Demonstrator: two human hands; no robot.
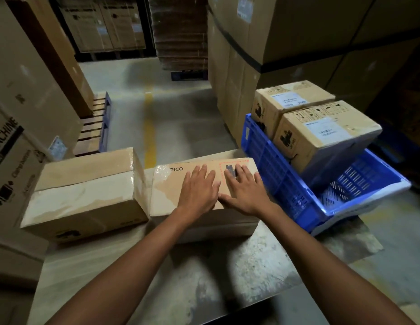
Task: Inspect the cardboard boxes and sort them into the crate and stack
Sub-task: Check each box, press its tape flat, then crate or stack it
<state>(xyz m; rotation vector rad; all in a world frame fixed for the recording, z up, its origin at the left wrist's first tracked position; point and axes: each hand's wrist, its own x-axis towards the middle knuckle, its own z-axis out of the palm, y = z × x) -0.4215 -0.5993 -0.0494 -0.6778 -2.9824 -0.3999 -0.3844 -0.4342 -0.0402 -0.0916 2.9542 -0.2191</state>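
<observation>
A flat cardboard box marked "PICO" (171,184) lies in the middle of the table. My left hand (198,188) and my right hand (245,191) both rest flat on its top, fingers straight and spread, side by side. A larger taped cardboard box (87,195) sits just left of it. A blue plastic crate (281,181) stands at the right; two labelled cardboard boxes (326,137) (291,99) sit in its far half. The crate's near half shows bare mesh floor.
The grey worn table (204,273) reaches toward me. Tall stacks of big cartons (286,38) rise behind the crate and on the left (23,95). A wooden pallet (96,125) lies left of the aisle with its yellow floor line (149,127).
</observation>
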